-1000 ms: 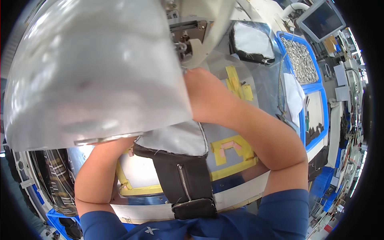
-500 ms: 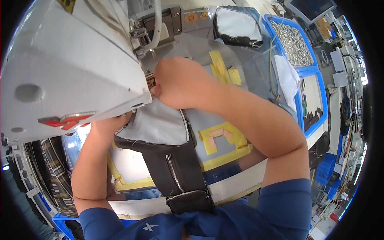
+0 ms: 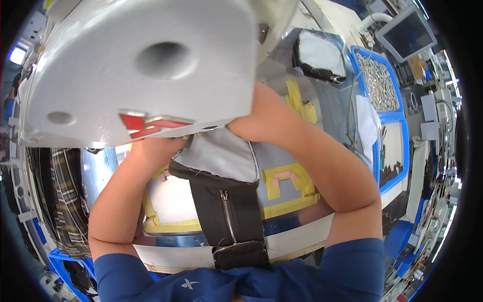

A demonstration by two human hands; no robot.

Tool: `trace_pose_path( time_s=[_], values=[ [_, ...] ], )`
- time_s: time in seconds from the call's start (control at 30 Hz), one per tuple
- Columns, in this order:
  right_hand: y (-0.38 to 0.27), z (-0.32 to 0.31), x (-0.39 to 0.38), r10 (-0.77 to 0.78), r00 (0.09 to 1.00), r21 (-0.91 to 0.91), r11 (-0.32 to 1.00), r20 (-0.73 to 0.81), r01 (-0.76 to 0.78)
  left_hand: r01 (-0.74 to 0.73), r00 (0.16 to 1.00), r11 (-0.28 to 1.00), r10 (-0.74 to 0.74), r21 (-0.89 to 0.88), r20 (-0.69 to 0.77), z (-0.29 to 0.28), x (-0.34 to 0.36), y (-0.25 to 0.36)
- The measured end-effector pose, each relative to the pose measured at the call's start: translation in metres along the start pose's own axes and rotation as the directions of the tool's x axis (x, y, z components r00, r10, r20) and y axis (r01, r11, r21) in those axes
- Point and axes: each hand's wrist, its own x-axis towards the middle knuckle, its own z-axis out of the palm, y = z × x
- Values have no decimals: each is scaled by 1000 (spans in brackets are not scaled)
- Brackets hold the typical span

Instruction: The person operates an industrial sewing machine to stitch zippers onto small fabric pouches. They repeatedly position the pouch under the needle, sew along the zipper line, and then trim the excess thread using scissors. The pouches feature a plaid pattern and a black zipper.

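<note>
A black fabric piece with a zipper [image 3: 227,216] stretches from the edge by my body up under the white sewing machine head [image 3: 151,100]. Its upper end is a grey-lined pouch section [image 3: 221,153] with a frayed rim, and a small black zipped pouch [image 3: 241,254] hangs at its near end. My left hand [image 3: 160,149] rests at the left side of the lining, its fingers hidden beneath the machine. On the right side, my right hand [image 3: 246,122] reaches in by the lining; the machine head covers its fingers.
Yellow tape [image 3: 272,187] marks the work plate. Another lined black pouch [image 3: 322,55] lies at the far right. Beyond it stand a blue tray of metal rings or hooks [image 3: 377,83], a second blue tray [image 3: 405,151] with dark pieces, and a screen [image 3: 407,32]. Plaid fabric [image 3: 70,206] lies left.
The view has shifted, so the machine head now covers more of the middle and hides my right fist, which showed by the needle area before. The lined pouch remains under the machine.
</note>
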Motion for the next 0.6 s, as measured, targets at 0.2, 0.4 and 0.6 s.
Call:
trace_pose_path(
  time_s=[0.2, 0.4, 0.6],
  values=[
    [13, 5, -4, -105, 989, -15, 994, -106, 104, 409, 859, 911, -403, 51, 315, -6, 1, 15],
    [17, -3, -11, -160, 980, -42, 987, -116, 157, 404, 818, 913, -393, 67, 420, -7, 8, 16],
    [13, -6, -14, -151, 982, -43, 988, -115, 147, 376, 875, 927, -356, 3, 329, -5, 11, 19]
  ],
)
